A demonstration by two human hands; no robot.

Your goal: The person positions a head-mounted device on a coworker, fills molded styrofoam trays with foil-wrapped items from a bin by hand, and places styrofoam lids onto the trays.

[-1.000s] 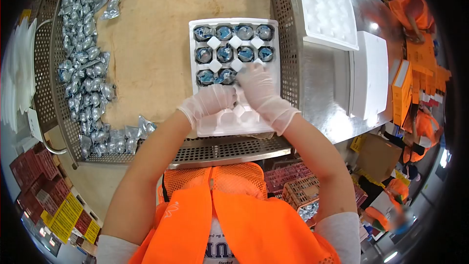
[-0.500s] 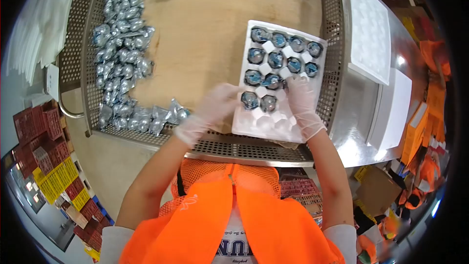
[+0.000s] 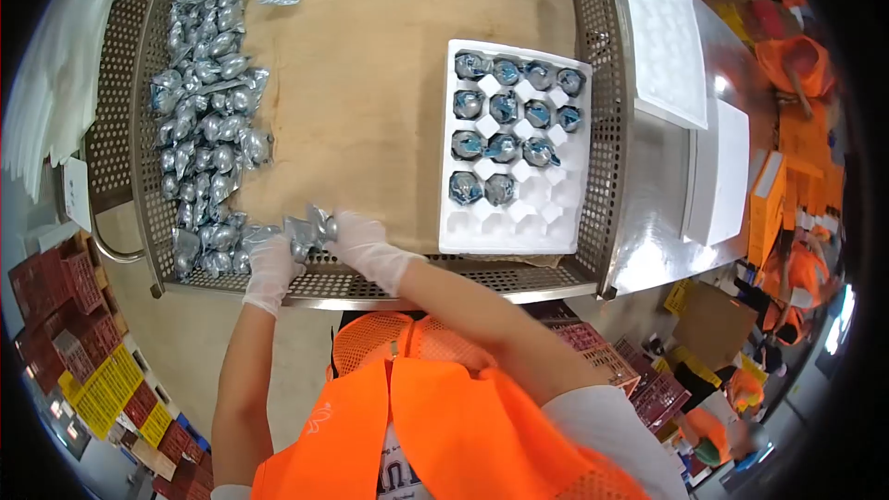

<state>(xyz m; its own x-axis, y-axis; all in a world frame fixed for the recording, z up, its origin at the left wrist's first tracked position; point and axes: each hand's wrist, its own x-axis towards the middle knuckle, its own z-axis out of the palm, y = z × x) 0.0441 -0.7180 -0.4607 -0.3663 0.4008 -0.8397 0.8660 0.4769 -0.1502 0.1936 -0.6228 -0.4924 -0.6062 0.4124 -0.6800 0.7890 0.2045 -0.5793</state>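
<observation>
Head view: on the far left, thin white sheets [image 3: 56,83] are standing upright in a cluster outside the perforated metal rim [image 3: 142,167]. Just inside that rim, a long heap of rounded silvery pieces in clear plastic bags [image 3: 213,65] is lying along the beige cloth [image 3: 361,83]. At the heap's near end, the gloved left hand [image 3: 269,268] is reaching in with curled fingers, but its fingertips are not showing well enough to tell whether they are closing on a bag. Beside it, the gloved right hand [image 3: 364,243] is touching a silvery bagged piece [image 3: 321,222] with its fingers; whether it is gripping is also unclear. Well to the right, a white foam tray [image 3: 477,241] is resting flat, its pockets holding thirteen round, blue-and-silver wrapped pieces [image 3: 505,109]. Farther right, a white dimpled tray [image 3: 662,37] is lying on the shiny steel surface [image 3: 639,222]
</observation>
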